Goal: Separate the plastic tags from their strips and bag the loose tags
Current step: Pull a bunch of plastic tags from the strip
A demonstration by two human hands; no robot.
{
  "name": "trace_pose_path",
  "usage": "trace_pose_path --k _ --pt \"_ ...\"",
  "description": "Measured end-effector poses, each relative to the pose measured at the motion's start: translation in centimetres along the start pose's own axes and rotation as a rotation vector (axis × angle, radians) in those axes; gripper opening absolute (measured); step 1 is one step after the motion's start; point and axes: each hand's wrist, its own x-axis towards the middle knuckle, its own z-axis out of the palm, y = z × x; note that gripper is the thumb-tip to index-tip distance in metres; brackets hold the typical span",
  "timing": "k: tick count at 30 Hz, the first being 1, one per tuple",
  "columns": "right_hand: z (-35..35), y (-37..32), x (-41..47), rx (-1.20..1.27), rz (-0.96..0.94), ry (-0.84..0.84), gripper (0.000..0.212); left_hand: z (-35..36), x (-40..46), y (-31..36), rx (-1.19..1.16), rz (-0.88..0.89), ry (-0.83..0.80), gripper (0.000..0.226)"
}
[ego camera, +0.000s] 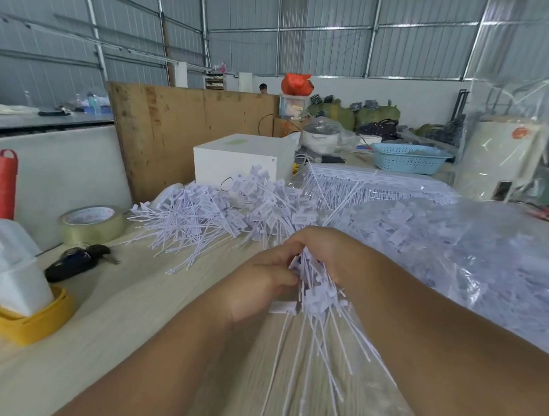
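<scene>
Both of my hands meet at the middle of the table over a bunch of white plastic tags (320,301). My left hand (259,286) pinches the tag heads from the left, and my right hand (325,252) closes around the bunch from above. The thin tails fan down toward me. A pile of loose tags (202,216) lies on the table behind my hands. Uncut tag strips (363,184) lie farther back. A large clear plastic bag (455,249) full of tags fills the right side.
A roll of clear tape (91,222), dark keys (76,261) and a red twine spool (5,184) sit at the left. A yellow-and-white container (14,296) is at the near left. A white box (244,158) and a blue basket (408,157) stand behind.
</scene>
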Motion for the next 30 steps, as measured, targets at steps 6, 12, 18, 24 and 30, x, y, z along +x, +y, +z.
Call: trace_pose_path --k 6,12,18,24,30 --pt "-0.5 -0.9 -2.1 0.156 -0.06 -0.016 0.02 0.1 -0.7 1.3 0.009 0.087 0.29 0.029" --pt "-2.7 -0.9 -4.4 0.061 -0.064 0.17 0.025 0.6 -0.6 1.4 0.32 0.074 0.57 0.015" --pt "-6.0 -0.9 -7.4 -0.085 -0.138 0.251 0.029 3.0 -0.5 0.5 0.668 -0.038 0.35 0.009" --pt "-9.2 0.0 -10.6 -0.193 -0.2 0.293 0.032 7.4 -0.7 -0.1 1.011 -0.165 0.028 0.052" --pt "-11.7 0.8 -12.9 -0.303 -0.207 0.271 0.026 6.7 -0.9 -2.2 1.402 -0.024 -0.042 0.05"
